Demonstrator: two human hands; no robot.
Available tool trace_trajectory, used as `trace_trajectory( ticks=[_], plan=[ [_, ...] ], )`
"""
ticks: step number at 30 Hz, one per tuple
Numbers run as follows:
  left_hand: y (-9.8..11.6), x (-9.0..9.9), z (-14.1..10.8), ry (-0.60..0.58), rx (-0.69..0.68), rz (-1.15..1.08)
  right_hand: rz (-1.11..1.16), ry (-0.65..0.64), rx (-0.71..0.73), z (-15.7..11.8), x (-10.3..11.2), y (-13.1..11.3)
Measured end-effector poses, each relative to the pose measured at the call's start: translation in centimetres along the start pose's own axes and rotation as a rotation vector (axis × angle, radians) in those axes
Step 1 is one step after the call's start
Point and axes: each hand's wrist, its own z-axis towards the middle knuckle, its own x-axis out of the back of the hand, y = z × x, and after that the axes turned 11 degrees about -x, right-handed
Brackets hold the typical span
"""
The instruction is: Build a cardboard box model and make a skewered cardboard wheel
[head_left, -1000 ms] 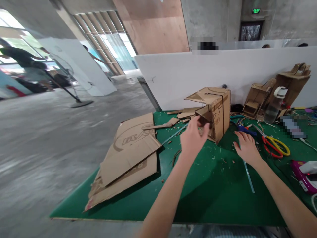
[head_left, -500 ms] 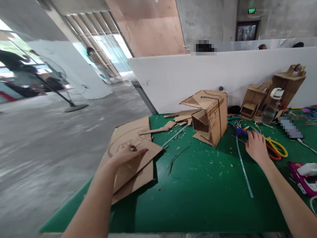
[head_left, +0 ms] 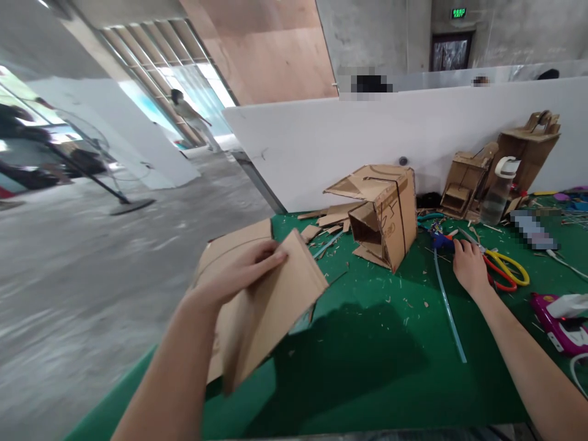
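Observation:
My left hand [head_left: 255, 266] is closed on a piece of cardboard [head_left: 287, 300], its thumb on the near face and fingers behind. The piece is raised and tilted above a larger printed cardboard sheet [head_left: 239, 236] lying at the table's left edge. My right hand [head_left: 471, 266] has its fingers curled around the handle of a blue hot glue gun [head_left: 441, 241], which rests on the table. A long translucent glue stick [head_left: 450, 312] extends from the gun toward me. Beside this hand lie scissors [head_left: 509, 269] with yellow and red handles.
An open cardboard box structure [head_left: 390, 214] stands mid-table, with cardboard scraps [head_left: 337, 215] behind its left side. At the right are a water bottle [head_left: 500, 190], a phone [head_left: 533, 229], a magenta device [head_left: 554, 321] and cardboard models [head_left: 463, 177]. A white partition [head_left: 294, 153] borders the table's back.
My left hand has lifted the cardboard piece off the larger sheet and tilted it up to the right. A narrow strip no longer shows on that sheet. My right hand stays by the glue gun.

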Motion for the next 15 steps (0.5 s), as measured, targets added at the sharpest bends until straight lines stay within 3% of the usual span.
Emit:
trace_trajectory(
  ticks=[2, 5, 6, 10, 15],
  plan=[
    [2.9, -2.4, -0.3, -0.11, -0.091, -0.162, -0.027, -0.001, -0.012, 0.0, 0.2, -0.2],
    [7.1, -6.8, -0.6, -0.404, -0.243, -0.308, -0.066, 0.003, -0.005, 0.1, 0.6, -0.7],
    [8.3, -8.3, -0.6, -0.447, -0.252, -0.347, -0.074, 0.004, 0.003, 0.2, 0.7, -0.8],
    [11.1, -12.8, -0.7, -0.381, -0.156, -0.448, -0.089, 0.017, -0.007, 1.3, 0.7, -0.9],
    [10.5, -15.5, -1.0, -0.399, -0.116, -0.602, -0.074, 0.014, -0.057, 3.1, -0.1, -0.7]
  ],
)
